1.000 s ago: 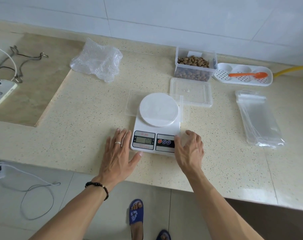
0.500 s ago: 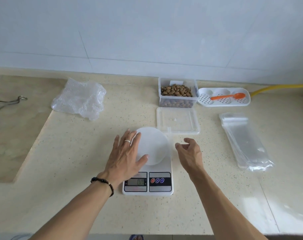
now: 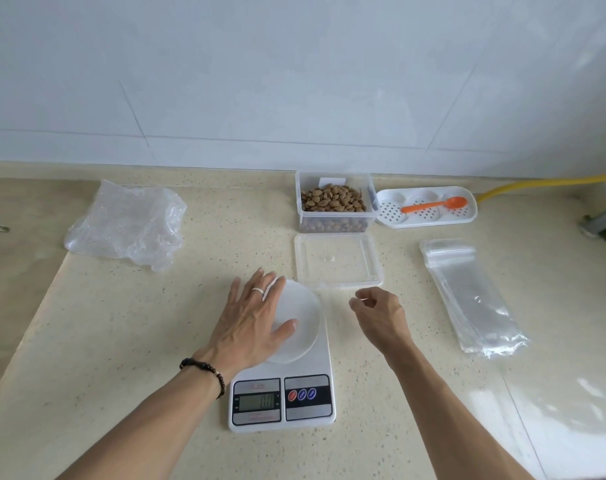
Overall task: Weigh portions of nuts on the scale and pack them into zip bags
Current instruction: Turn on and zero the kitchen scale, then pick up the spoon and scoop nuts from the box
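While on one scale (image 3: 303, 372), two hands (image 3: 251, 322).

Scale front: bare counter (image 3: 128, 393) lies left and right of the scale (image 3: 296, 403), wide enough for a hand.
Scale platform: left hand (image 3: 251, 320) lies flat over its left half; right half uncovered.
Behind scale: lid (image 3: 339, 259) and nut container (image 3: 334, 202) block the path back.
Right: zip bags (image 3: 471, 296), with a free counter strip between them and the right hand (image 3: 379, 315).
Back left: crumpled plastic (image 3: 125, 225).

bright, even daylight | glare on counter (image 3: 571, 393) (lower right) | soft shadows | wide-angle edge bending
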`<state>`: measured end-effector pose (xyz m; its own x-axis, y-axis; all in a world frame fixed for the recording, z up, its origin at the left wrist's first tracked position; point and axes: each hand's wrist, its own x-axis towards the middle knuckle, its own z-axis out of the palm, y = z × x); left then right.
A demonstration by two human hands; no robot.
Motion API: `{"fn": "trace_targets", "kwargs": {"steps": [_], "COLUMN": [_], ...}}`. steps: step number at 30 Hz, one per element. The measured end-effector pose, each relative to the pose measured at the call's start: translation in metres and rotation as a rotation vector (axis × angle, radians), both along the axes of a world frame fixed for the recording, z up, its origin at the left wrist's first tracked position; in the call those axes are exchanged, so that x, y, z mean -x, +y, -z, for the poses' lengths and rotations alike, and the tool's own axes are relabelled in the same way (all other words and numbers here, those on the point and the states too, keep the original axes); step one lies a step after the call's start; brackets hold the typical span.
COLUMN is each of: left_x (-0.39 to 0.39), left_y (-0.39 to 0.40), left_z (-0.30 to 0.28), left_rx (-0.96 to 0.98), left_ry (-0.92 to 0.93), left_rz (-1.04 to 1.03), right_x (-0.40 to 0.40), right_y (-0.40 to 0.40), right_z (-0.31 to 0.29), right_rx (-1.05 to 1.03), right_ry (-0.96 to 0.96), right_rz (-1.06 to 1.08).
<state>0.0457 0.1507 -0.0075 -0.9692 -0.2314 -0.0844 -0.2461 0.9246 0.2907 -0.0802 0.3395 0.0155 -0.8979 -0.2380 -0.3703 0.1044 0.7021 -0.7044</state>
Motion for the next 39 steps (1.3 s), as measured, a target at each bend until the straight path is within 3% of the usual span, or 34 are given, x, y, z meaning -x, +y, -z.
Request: {"fn": "trace_targets", "kwargs": {"steps": [11, 16, 20, 27, 33, 39], "left_x": [0.118, 0.201, 0.276, 0.362, 0.384, 0.393], "left_y": [0.051, 0.084, 0.108, 0.124, 0.119, 0.122], "left_z": [-0.016, -0.018, -0.014, 0.011, 0.022, 0.013], "left_rx": [0.016, 0.075, 0.010, 0.092, 0.117, -0.142], "left_ry": [0.126, 0.265, 0.316, 0.133, 0.086, -0.029], "left_rz": [0.076, 0.118, 0.168, 0.041, -0.047, -0.124], "right_x": [0.115, 0.202, 0.267, 0.332, 0.337, 0.334], "right_y": [0.049, 0.061, 0.067, 0.067, 0.075, 0.080], "right_z": [-0.019, -0.016, -0.002, 0.022, 0.034, 0.036], "right_rx": [-0.061, -0.125, -0.190, -0.514, -0.444, -0.238], "right_ry": [0.167, 0.240, 0.388, 0.409, 0.392, 0.317], "right_rz": [-0.002, -0.107, -0.283, -0.529, -0.505, -0.408]}}
